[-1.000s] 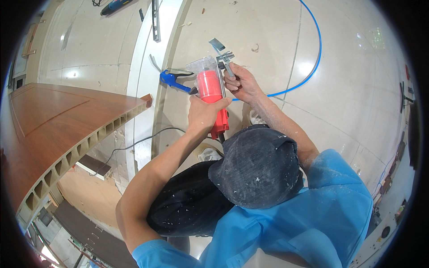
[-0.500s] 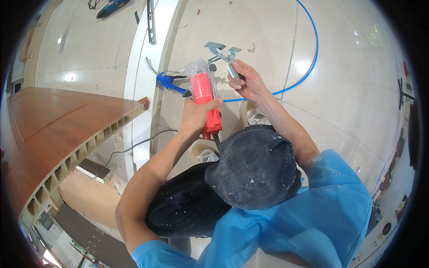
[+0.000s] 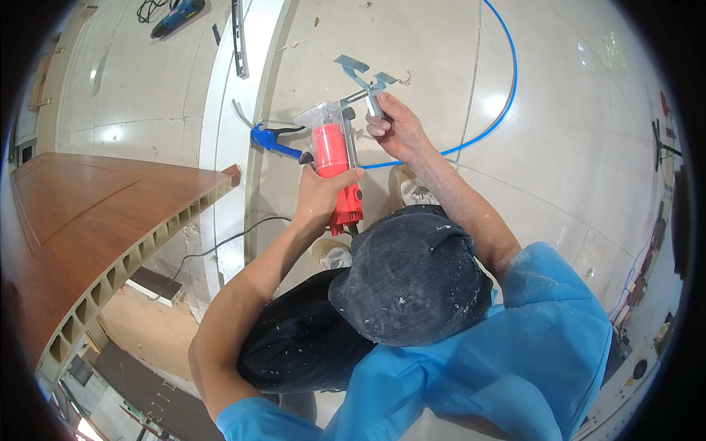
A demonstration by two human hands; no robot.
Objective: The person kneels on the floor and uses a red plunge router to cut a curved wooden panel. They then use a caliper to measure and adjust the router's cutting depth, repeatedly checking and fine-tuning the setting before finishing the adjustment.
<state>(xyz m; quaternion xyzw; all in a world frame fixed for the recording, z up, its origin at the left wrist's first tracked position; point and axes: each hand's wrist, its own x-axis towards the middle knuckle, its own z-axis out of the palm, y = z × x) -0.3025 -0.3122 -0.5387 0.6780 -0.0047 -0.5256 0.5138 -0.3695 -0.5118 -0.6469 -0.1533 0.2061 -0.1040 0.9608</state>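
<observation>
A red trim router (image 3: 332,147) with a clear plastic base (image 3: 318,115) lies in front of me, its base end pointing away. My left hand (image 3: 321,192) is wrapped round its body, thumb across the red housing. At the base end my right hand (image 3: 401,131) pinches the short silvery cylinder (image 3: 373,105) of a metal bracket (image 3: 355,63) with bent flat plates. The bracket's slotted arm reaches toward the router's base; whether it is fastened there, I cannot tell. Just left of the router lies a blue-handled plastic tool (image 3: 276,140) with black ends, touched by neither hand.
A brown hollow-core panel (image 3: 110,195) juts in from the left, beside a long white board (image 3: 229,132). On the tiled floor a blue hose (image 3: 512,73) curves round the right. A blue power tool (image 3: 178,18) and a black slotted rail (image 3: 239,40) lie farther off.
My right hand has moved slightly up and left, and the bracket has turned, its plates now higher and more spread. My left hand keeps its hold on the router.
</observation>
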